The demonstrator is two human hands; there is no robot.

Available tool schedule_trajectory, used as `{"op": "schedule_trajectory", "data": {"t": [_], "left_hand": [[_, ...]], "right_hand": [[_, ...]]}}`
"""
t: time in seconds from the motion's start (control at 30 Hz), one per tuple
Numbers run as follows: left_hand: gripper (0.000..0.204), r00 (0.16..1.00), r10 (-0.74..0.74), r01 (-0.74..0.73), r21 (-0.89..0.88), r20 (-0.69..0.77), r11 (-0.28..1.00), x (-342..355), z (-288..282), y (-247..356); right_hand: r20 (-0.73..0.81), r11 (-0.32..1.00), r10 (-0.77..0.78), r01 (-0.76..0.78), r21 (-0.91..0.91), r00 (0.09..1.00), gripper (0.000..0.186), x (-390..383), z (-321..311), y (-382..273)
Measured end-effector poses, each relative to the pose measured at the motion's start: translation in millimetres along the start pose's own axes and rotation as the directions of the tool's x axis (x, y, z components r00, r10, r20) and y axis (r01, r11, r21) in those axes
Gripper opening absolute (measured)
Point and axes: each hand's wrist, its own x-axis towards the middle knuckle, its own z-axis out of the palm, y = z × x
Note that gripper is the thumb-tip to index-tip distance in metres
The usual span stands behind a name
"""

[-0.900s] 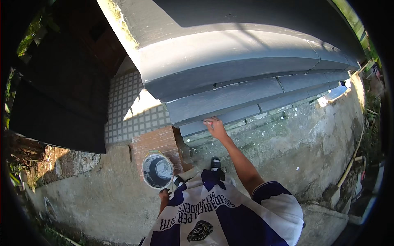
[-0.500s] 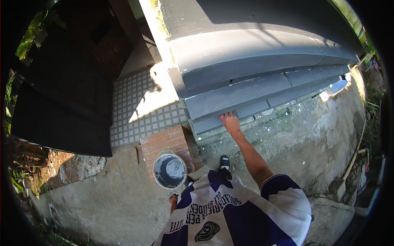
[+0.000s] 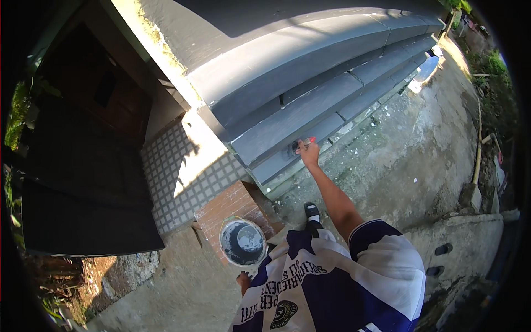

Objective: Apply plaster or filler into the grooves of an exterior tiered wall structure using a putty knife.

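Observation:
My right hand point(image 3: 307, 152) is closed around a paintbrush with a red handle point(image 3: 312, 140). Its dark, slightly blurred bristles point(image 3: 292, 148) are at the lowest grey-painted step point(image 3: 326, 128), toward that step's left end. Low in the picture, my left hand point(image 3: 243, 279) hangs just below a bucket point(image 3: 227, 250) with grey paint inside; its fingers are too small and partly hidden to read. The bucket stands on a brown tiled block point(image 3: 221, 203) and has a thin handle.
Grey steps point(image 3: 298, 98) curve away to the upper right. A checked tile floor point(image 3: 166, 160) adjoins them at left, near a dark panel point(image 3: 88, 205). My sandalled foot point(image 3: 312, 212) stands on paint-spotted concrete point(image 3: 381, 182). A pole point(image 3: 478, 144) lies at far right.
The view has turned, so the steps and bucket appear shifted. My right hand has changed its angle: the brush's red handle now points up and right, with the bristles showing on the left.

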Motion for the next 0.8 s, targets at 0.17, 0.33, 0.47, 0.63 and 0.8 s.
{"op": "schedule_trajectory", "data": {"t": [0.17,0.33,0.47,0.63,0.8], "left_hand": [[0.03,0.974,-0.224,0.185,-0.45,-0.034,0.873,18.2,0.8,-36.8],[0.029,0.987,-0.162,0.145,-0.443,-0.001,0.885,40.2,10.9,-30.8],[0.028,0.992,-0.127,0.116,-0.437,0.003,0.892,45.7,19.2,-25.1],[0.027,0.994,-0.113,0.093,-0.48,-0.013,0.872,37.6,24.8,-26.2],[0.027,0.996,-0.091,0.071,-0.514,-0.012,0.855,21.7,39.5,-19.6]], "right_hand": [[0.069,0.731,-0.423,0.385,-0.564,0.903,0.02,58.5,-45.8,-16.3],[0.657,0.456,-0.386,0.753,-0.475,0.648,0.024,-19.1,25.2,-24.9],[0.544,0.75,-0.598,0.651,0.119,0.589,0.017,-81.2,63.7,-51.5],[0.412,0.956,-0.278,0.29,0.035,0.868,0.019,-41.4,35.0,-57.0],[0.064,0.976,-0.117,0.127,-0.179,0.991,0.021,96.6,-59.7,24.0]]}}
